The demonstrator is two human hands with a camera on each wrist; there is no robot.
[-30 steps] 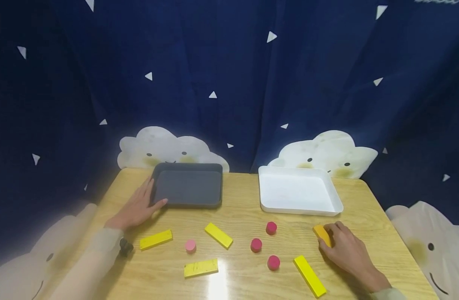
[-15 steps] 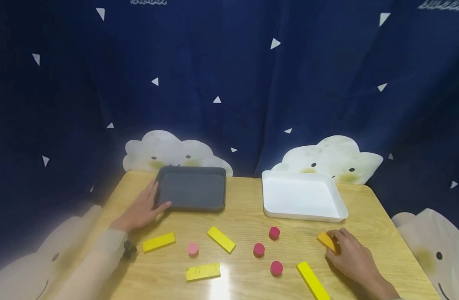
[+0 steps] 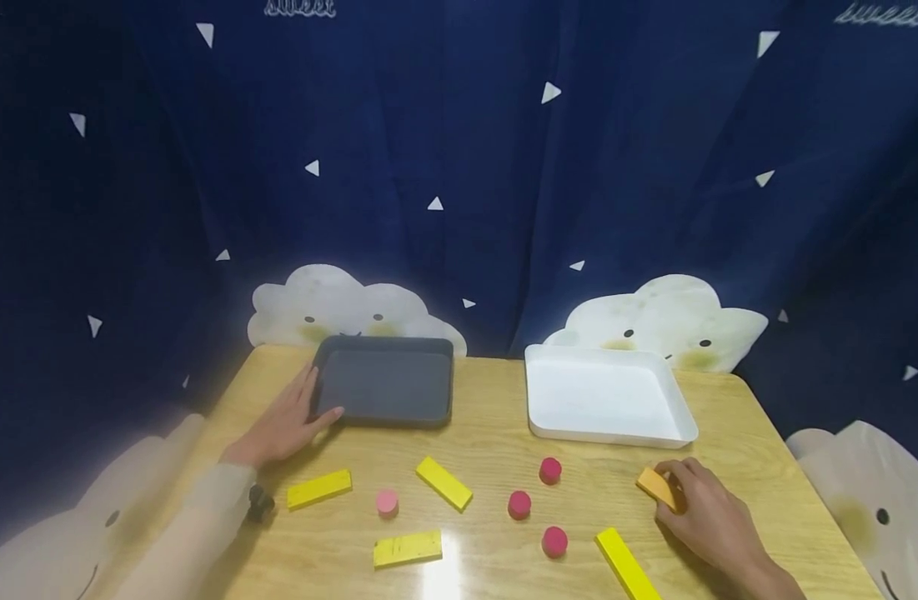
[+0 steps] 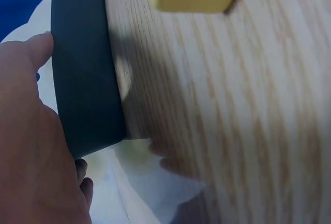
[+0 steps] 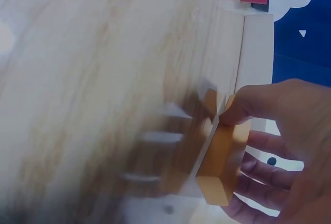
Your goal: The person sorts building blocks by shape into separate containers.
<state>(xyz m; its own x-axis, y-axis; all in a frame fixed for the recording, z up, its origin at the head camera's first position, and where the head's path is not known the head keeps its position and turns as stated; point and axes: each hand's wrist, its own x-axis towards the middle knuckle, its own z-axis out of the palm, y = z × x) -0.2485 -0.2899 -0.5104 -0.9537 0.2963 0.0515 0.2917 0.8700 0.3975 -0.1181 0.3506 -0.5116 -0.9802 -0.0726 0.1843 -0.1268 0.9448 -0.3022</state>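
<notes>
Left hand (image 3: 282,421): fingers extended along the left wall of the dark grey tray (image 3: 383,383), thumb spread at its near-left corner. It touches the tray with straight fingers, not clenched.

Right hand (image 3: 709,508): grasping the orange block (image 3: 656,483), thumb on one side, curled fingers on the opposite side. The block is at the right of the desk (image 3: 489,417), in front of the near-right corner of the white tray (image 3: 609,392) and apart from it. Cannot tell whether its underside touches the wood.

Trays: both at the far edge of the desk, grey on the left, white on the right, a gap between them.

Small pieces, left to right: the leftmost yellow block (image 3: 319,489) lies near the left hand; the pink cylinder (image 3: 387,502) is next; the slanted yellow block (image 3: 443,483) is just beyond it. The marked yellow block (image 3: 408,549) lies nearer the viewer, dark specks on top. Three crimson cylinders (image 3: 519,504) form a loose triangle in front of the white tray's left half. The long yellow block (image 3: 628,564) lies beside them, cut off by the lower edge of the head view.

Background: navy curtain (image 3: 489,167), white triangles, smiling clouds.
</notes>
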